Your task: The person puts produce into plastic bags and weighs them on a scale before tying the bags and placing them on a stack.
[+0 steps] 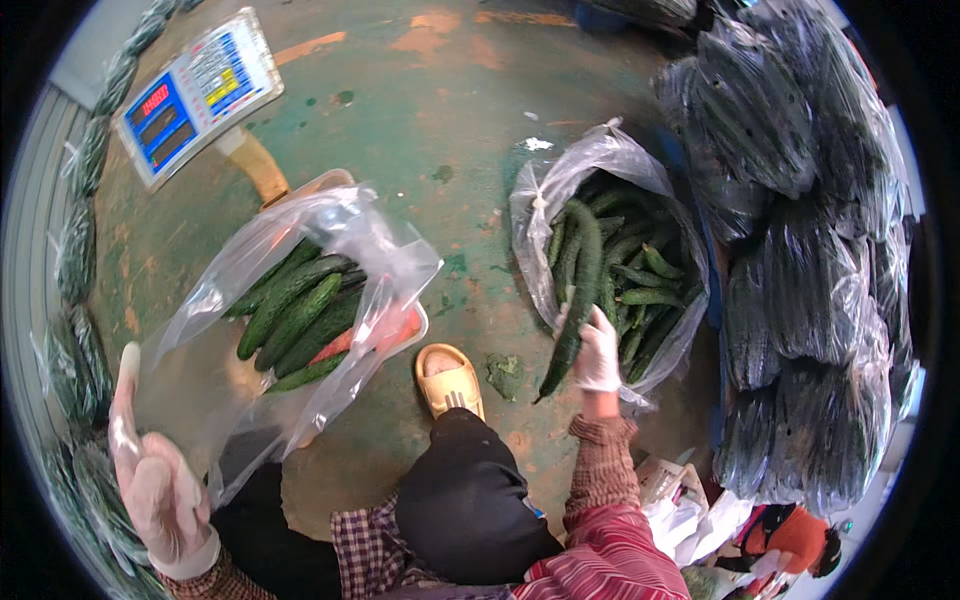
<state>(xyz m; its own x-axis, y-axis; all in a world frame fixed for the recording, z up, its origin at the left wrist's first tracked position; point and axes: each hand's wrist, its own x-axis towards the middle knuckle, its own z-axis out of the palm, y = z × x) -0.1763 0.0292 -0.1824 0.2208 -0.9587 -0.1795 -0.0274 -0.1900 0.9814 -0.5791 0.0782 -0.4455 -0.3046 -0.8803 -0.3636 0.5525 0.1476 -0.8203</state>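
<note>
While the person's knee in black trousers (470, 500) fills the lower middle of the frame, beside checked cloth (365, 545), both gloved hands reach up from the lower edge. At the lower left, the left hand (165, 490) has its index finger stretched upward and its other fingers curled; the edge of a clear bag runs close by, but I cannot tell whether the fingers grip it. Right of centre, the right hand (598, 355) is closed around the lower part of a long cucumber (582, 280), which tilts, its upper end over the mouth of a translucent bag (560, 190) and its lower tip outside that bag's left rim. More cucumbers (650, 270) lie heaped inside.

Between the hands, a yellow slipper (450, 390) stands on the stained green floor (440, 130), with a leafy scrap (505, 375) just beside it. Left of centre, an open clear bag (345, 215) holds a bunch of dark green cucumbers (295, 305) over a red, pale-rimmed tray (413, 325).

Farther off, a scale display (200, 100) leans at the upper left. Filled bags (800, 270) are stacked along the right side, and others (75, 260) line the left edge.
</note>
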